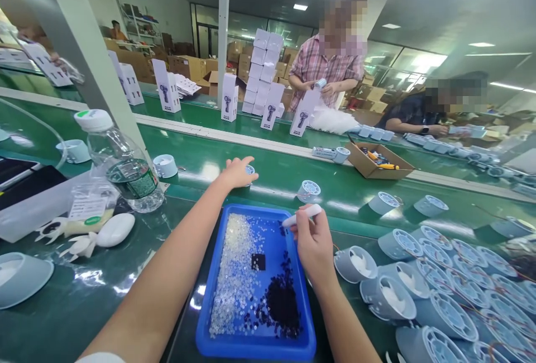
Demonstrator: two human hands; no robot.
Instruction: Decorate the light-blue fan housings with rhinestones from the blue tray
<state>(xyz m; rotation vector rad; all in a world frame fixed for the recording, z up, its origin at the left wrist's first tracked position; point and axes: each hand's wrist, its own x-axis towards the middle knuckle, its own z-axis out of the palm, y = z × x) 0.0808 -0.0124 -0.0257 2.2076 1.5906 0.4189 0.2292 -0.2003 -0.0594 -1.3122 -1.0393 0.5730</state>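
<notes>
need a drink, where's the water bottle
In the head view the water bottle stands on the left of the green table, left of the left hand and just behind the white oval piece.

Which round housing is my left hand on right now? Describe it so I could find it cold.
Start at the blue tray on the green belt, then follow the left hand straight beyond its far edge. The round housing sits half hidden under those fingers, alone, unlike the crowded pile at right.
</notes>
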